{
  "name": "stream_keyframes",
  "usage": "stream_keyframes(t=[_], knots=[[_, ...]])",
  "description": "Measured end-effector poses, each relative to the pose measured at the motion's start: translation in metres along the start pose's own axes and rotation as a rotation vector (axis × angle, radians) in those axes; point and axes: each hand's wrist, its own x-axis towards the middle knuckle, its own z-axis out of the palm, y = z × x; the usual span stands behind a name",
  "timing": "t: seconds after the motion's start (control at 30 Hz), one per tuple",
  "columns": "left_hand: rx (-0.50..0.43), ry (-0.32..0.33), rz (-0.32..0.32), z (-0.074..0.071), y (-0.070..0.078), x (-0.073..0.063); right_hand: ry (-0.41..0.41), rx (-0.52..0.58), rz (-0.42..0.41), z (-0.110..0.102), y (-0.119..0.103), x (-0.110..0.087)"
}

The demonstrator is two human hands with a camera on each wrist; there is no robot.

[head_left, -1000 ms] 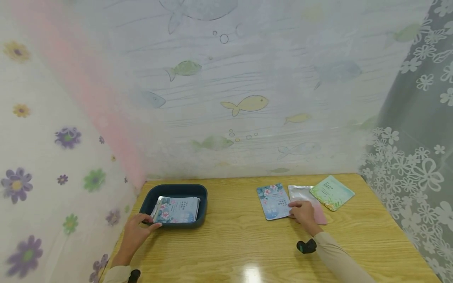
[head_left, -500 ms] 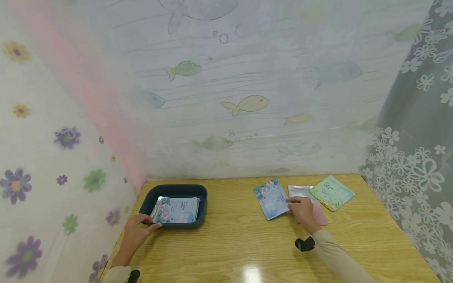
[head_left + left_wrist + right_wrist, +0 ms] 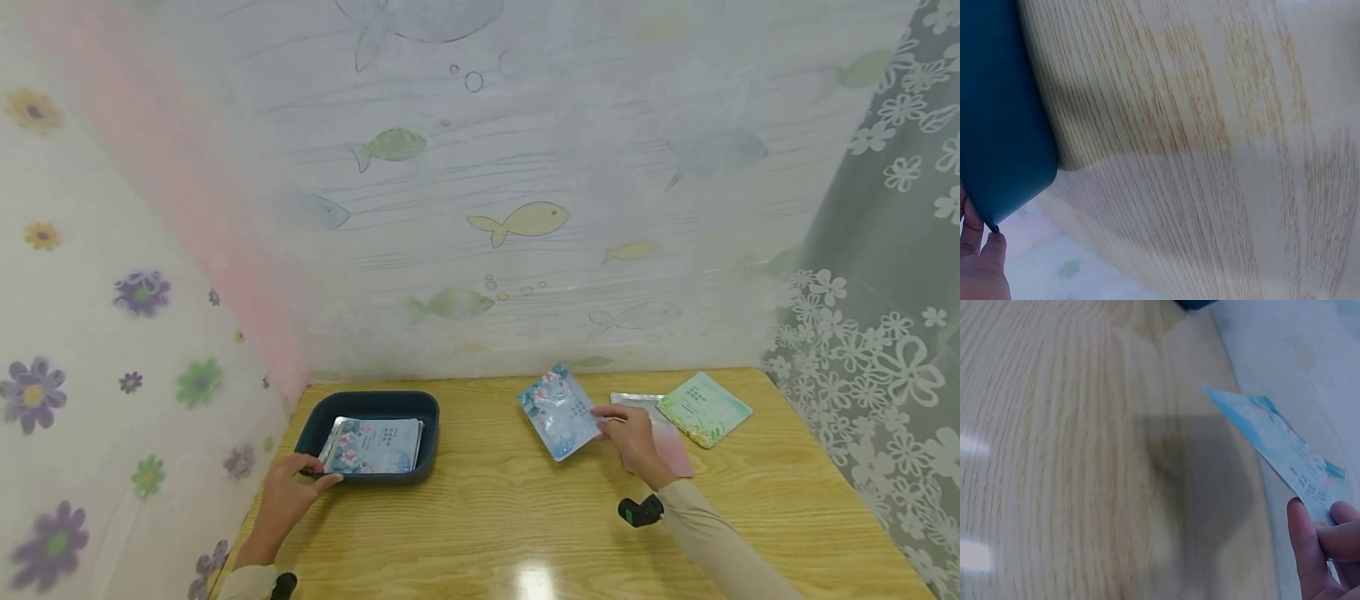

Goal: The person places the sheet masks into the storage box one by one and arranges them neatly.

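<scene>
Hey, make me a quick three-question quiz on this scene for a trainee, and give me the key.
1. What is the right hand pinching?
2. True or false: the green packet lies inside the dark tray.
3. Where is the left hand? A: on the green packet. B: on the rim of the dark tray. C: on the pink packet.

Key:
1. A blue floral packet, by its edge.
2. False; it lies outside, well to the right.
3. B.

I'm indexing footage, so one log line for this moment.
right hand: pinches blue packet above table | left hand: grips dark bin by rim | inside bin: packet stack
</scene>
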Motion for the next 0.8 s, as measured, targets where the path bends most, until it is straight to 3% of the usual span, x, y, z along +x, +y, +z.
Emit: stream_keyframes(t=[0.43,0.8], knots=[[0.011,0.03,0.014,-0.005,-0.005,-0.003,-0.12,0.154,-0.018,0.03,-0.028,-0.002],[0.005,0.022,0.041,-0.001,0.001,-0.002,-0.17,0.174,0.013,0.057,-0.051,-0.003]])
